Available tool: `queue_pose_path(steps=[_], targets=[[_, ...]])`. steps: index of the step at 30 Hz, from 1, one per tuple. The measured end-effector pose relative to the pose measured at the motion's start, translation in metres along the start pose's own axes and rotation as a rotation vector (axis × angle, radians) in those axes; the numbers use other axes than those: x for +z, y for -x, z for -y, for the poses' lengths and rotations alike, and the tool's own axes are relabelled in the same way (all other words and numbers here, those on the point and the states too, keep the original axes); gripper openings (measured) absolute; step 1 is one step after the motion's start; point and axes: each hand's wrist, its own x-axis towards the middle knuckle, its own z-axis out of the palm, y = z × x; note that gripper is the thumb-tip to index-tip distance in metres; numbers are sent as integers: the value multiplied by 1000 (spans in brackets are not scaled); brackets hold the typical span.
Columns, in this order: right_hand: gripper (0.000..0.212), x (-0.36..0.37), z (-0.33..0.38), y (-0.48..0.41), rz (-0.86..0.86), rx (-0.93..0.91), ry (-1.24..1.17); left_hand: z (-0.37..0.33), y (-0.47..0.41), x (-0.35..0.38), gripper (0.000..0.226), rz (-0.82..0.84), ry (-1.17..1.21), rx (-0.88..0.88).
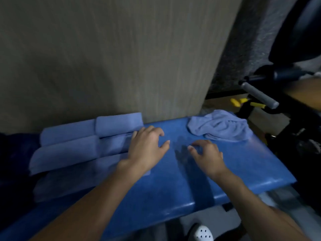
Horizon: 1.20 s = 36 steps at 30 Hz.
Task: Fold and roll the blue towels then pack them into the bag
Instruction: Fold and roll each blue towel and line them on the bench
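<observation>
The left grip and right grip are both released and hold nothing over the blue counter. Rolled towels lie at 9 o'clock, just beside the left grip. A crumpled towel lies at 1 o'clock, with a grey handle beyond it.
</observation>
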Motion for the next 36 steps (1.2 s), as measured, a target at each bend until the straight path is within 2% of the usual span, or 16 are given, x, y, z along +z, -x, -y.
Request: queue_pose_path(steps=[2, 5, 10, 14, 16, 19, 21, 23, 24, 27, 29, 30, 32, 34, 36], targets=[[28, -11, -29, -5, 17, 67, -1, -23, -18, 23, 29, 71, 59, -53], [28, -22, -59, -13, 40, 53, -170, -53, -42, 55, 32, 143, 125, -79], [22, -41, -71, -17, 111, 9, -415, -90, -77, 96, 42, 183, 161, 73], [18, -47, -77, -24, 90, 13, -517, -116, -98, 119, 48, 209, -46, 138], [19, -50, -78, -27, 59, 13, -559, -126, -101, 124, 40, 198, -163, 129], [31, -56, -78, -29, -3, 16, -593, -125, -103, 125, 15, 128, -222, 138], [29, -59, -80, -30, -78, 16, -564, -119, -102, 121, 10, 101, -184, 170], [16, -61, -82, -32, -202, 27, -461, -112, -98, 108, 7, 77, -108, 252], [18, -62, -83, -32, -266, 36, -381, -108, -95, 99, 6, 61, -72, 311], [61, -69, -80, -25, -315, 23, -171, -98, -82, 69, 6, 3, -85, 528], [76, -70, -76, -19, -261, -20, -45, -91, -71, 50, 16, -33, -111, 639], [72, -67, -75, -16, -237, -48, -2, -87, -67, 42, 20, -49, -105, 665], [45, -61, -73, -10, -267, -116, 33, -80, -57, 26, 22, -61, -85, 670], [22, -56, -70, -1, -317, -163, -12, -78, -49, 10, 21, -59, -80, 646], [11, -55, -64, 10, -279, -184, -87, -77, -41, -6, 19, -51, -74, 615]])
